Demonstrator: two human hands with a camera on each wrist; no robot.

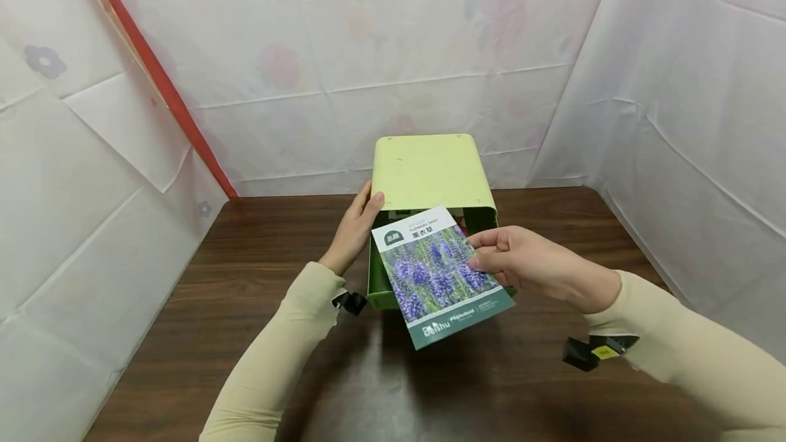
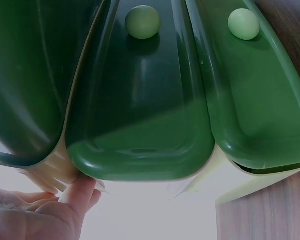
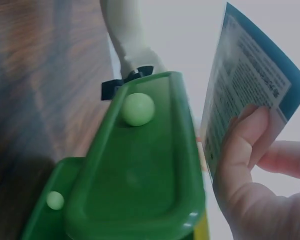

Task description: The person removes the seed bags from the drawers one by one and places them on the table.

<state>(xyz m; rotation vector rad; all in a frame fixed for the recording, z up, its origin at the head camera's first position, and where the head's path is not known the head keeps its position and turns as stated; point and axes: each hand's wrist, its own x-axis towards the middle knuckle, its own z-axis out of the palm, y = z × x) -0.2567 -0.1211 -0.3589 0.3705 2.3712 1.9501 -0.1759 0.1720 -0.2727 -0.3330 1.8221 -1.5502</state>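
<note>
Head view: the seed packet (image 1: 439,271), purple flowers facing up, sits just below the middle of the frame, over a green drawer (image 1: 376,268) that juts from the pale green cabinet (image 1: 430,169) on the tabletop (image 1: 270,278). The packet's long axis runs from upper left to lower right. It lies to the left of the right hand (image 1: 528,261), the nearer hand, whose thumb and fingers pinch its right edge, with no free gap between them. The left hand (image 1: 356,224) rests on the cabinet's left side, fingers fairly straight, thumb at the front corner — it holds nothing loose. In the drawer, behind the packet, a little of something reddish shows; most of the inside is hidden.

Left wrist view: two green drawer fronts (image 2: 140,100) with round knobs (image 2: 142,22) fill the centre and right; the left hand lies at lower left, thumb against the cabinet's edge.

Right wrist view: the packet stands edge-up at the right, printed back showing, thumb across it — the knobbed fronts lie to its left.
</note>
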